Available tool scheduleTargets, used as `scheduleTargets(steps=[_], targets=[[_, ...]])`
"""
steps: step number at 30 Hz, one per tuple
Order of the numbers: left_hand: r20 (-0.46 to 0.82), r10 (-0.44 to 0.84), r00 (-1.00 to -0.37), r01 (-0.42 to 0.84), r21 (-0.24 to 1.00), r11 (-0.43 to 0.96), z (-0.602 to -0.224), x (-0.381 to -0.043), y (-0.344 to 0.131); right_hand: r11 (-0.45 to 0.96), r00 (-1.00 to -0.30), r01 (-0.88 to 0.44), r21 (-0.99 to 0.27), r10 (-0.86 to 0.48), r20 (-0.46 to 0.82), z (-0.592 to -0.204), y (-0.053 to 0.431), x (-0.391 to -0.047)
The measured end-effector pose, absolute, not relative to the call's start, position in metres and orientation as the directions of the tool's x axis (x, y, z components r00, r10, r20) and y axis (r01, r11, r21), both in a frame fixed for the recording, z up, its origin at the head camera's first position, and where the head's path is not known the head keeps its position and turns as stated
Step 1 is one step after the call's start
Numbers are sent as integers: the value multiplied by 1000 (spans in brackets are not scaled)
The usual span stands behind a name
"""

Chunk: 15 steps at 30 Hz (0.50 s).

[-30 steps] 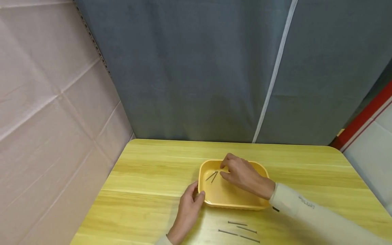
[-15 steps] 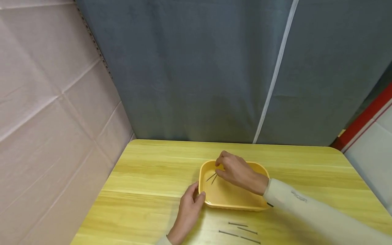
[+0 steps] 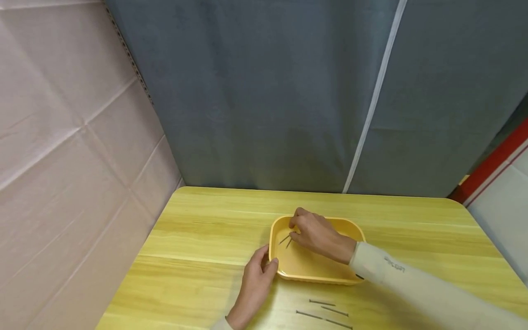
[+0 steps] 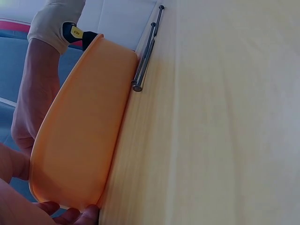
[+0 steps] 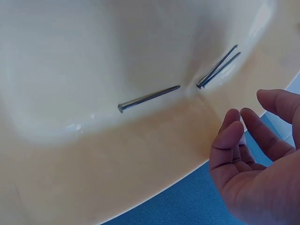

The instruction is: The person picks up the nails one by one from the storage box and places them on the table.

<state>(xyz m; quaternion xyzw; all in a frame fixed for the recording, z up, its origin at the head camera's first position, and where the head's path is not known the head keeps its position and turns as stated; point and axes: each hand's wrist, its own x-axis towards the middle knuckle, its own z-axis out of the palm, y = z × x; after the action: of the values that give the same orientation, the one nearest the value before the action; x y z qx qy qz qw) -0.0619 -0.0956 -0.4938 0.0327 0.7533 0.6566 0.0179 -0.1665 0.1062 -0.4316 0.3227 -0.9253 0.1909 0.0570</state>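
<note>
A shallow yellow plastic tray (image 3: 317,278) lies on the table, and my left hand (image 3: 254,280) holds its left end, thumb by the rim. In the left wrist view, fingertips (image 4: 70,216) meet the tray's outer wall. My right hand (image 3: 315,233) is over the left half of the tray, fingers loosely bent. Its palm side shows in the right wrist view with nothing between thumb and fingers. Inside the tray are three nails: a single nail (image 5: 149,98) and a close pair of nails (image 5: 218,69). From the head, my right hand partly covers them.
Several loose nails (image 3: 310,315) lie on the wooden table (image 3: 198,238) in front of the tray. A grey-blue curtain (image 3: 255,101) hangs behind the table. Pale sheeting (image 3: 78,160) stands to the left, and a red-edged white panel (image 3: 501,183) is at the right.
My right hand has moved left inside the tray, toward the nails there, then dipped slightly. My left hand and the loose nails on the table stay in place.
</note>
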Motion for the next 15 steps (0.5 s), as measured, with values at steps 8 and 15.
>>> scheduleTargets(steps=[8, 15], targets=[[19, 79, -997, 29, 991, 131, -494, -62, -96, 716, -774, -633, -295, -582, 249, -435, 106, -167], [18, 74, -997, 29, 990, 140, -493, -61, -96, 685, -749, -663, -303, -608, 262, -436, 105, -169]])
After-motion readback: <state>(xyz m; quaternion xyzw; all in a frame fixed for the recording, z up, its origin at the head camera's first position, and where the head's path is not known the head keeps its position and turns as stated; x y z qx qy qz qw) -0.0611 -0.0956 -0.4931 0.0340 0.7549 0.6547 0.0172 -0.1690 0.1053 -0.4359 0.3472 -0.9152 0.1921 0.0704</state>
